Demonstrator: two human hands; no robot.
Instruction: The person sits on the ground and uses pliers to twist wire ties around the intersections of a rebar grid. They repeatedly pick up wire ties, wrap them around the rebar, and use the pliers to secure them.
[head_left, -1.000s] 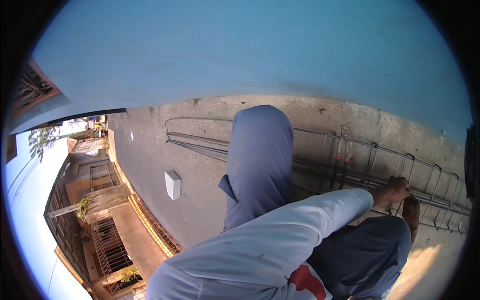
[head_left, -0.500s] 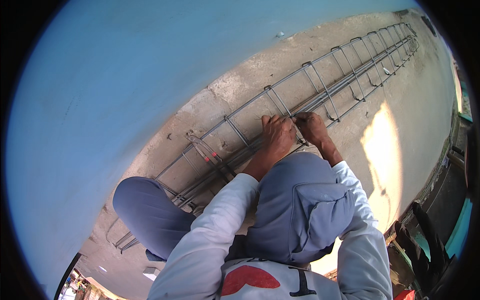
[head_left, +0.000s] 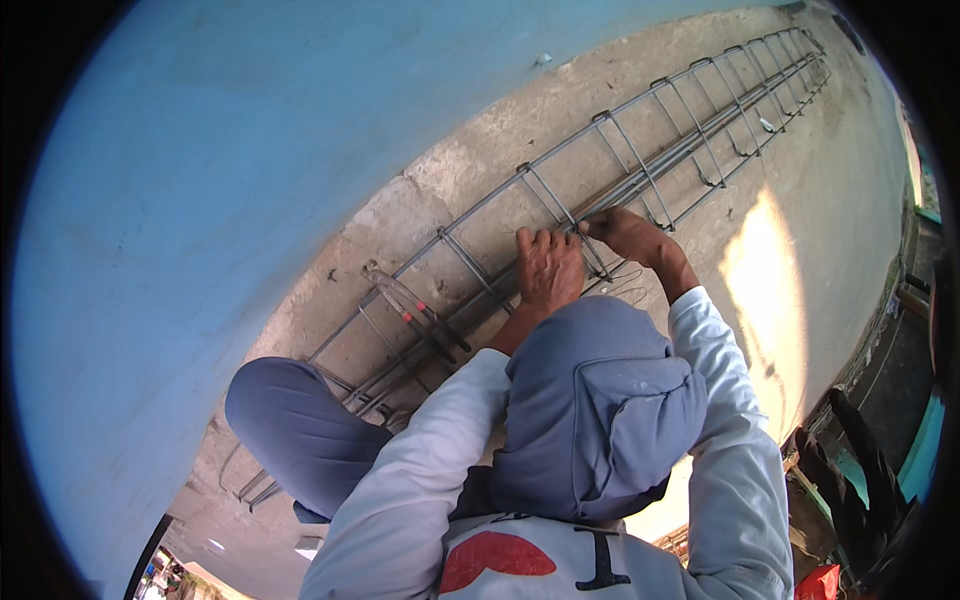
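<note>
A long rebar cage (head_left: 648,183), steel bars tied with square stirrups, lies slantwise from near my legs to the far right. My left hand (head_left: 550,268) is closed, its fingers curled over the middle bars beside a stirrup. Just right of it, my right hand (head_left: 628,236) pinches at the same crossing, wrist bent; its fingertips hide what they hold. Thin loose tie wire (head_left: 625,276) curls out below the right hand. A pair of pincers (head_left: 405,303) with red marks on its handles rests across the cage, left of my left hand.
A blue wall (head_left: 250,150) runs along the left and far side. The cage lies on a rough concrete floor (head_left: 690,290), with a sunlit patch (head_left: 765,290) at right. My bent knees (head_left: 610,390) come close to the cage. Dark and green items (head_left: 850,470) lie at the lower right.
My right hand has drawn slightly apart from the left and bent at the wrist, its elbow swinging outward. The left hand stays at the crossing. The view has shifted slightly.
</note>
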